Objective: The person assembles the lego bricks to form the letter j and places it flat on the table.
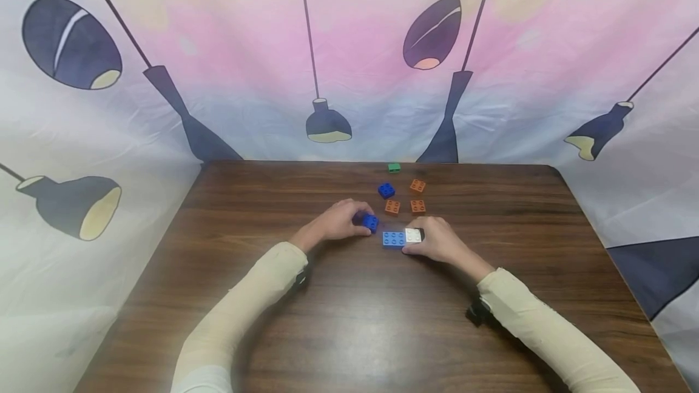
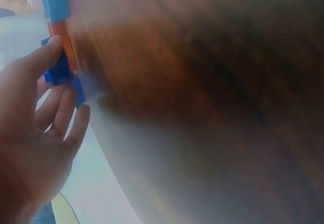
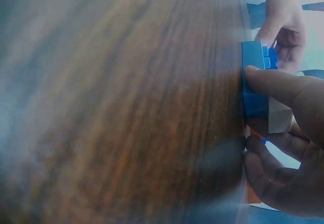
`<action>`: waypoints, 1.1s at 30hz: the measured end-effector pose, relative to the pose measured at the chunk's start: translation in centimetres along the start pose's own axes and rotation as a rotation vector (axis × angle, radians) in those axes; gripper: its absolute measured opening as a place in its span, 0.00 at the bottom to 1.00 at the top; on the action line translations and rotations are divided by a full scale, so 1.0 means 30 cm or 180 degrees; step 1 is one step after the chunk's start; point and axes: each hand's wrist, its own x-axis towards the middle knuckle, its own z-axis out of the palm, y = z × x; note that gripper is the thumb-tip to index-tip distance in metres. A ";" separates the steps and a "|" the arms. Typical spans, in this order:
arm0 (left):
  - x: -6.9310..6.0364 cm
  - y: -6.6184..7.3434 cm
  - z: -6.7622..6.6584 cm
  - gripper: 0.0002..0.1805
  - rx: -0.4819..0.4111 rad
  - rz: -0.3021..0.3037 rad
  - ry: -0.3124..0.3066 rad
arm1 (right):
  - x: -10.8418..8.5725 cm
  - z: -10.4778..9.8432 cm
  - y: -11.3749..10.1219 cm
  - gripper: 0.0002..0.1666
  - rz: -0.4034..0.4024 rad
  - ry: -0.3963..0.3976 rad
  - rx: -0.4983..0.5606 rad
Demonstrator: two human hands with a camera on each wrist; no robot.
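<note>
On the table [image 1: 349, 338], just below right of centre, I see the right hand [image 1: 441, 241] gripping a light-blue brick [image 1: 393, 239] under a white brick [image 1: 413, 235] — probably to steady both. Near centre, the left hand [image 1: 343, 221] pinches a dark-blue brick [image 1: 371, 223].

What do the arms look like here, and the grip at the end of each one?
The left sleeve and right sleeve are long and pale cream, slightly wrinkled. A small black object shows beneath the right sleeve's wrist end, and another dark object beneath the left's. The left grip and right grip are ungloved human hands.
</note>
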 end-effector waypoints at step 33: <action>-0.030 0.071 0.057 0.26 -0.0013 0.0597 0.0065 | -0.001 0.003 0.000 0.24 0.0009 0.0018 0.0066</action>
